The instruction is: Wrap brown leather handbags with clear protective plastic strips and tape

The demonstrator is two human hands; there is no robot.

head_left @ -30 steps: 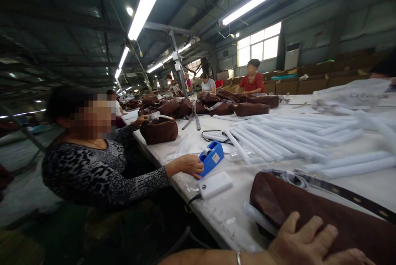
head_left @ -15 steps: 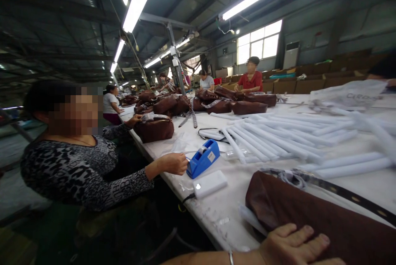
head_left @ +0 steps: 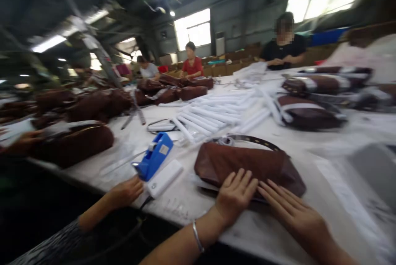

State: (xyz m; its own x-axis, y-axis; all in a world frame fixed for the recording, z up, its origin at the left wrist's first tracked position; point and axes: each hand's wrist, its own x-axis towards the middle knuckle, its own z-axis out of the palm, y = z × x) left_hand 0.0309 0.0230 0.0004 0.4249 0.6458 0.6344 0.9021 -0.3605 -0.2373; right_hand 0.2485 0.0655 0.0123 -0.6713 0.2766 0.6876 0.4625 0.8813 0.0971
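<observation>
A brown leather bag (head_left: 247, 162) with a dark studded strap lies flat on the white table (head_left: 309, 162) in front of me. My left hand (head_left: 234, 195), a thin bangle on its wrist, rests open with fingers stretched along the bag's near edge. My right hand (head_left: 293, 211) lies open beside it, fingers flat and pointing at the same edge of the bag. Neither hand holds anything.
A co-worker's hand (head_left: 125, 193) is at a blue tape dispenser (head_left: 154, 155), next to a white power bank (head_left: 163, 178). White foam tubes (head_left: 210, 116) lie behind the bag. More brown bags (head_left: 74, 143) and several seated people line the long table.
The view has swung right and down, off the neighbour's face. My right hand has come into view beside my left on the bag. The neighbour's hand stays by the tape dispenser.
</observation>
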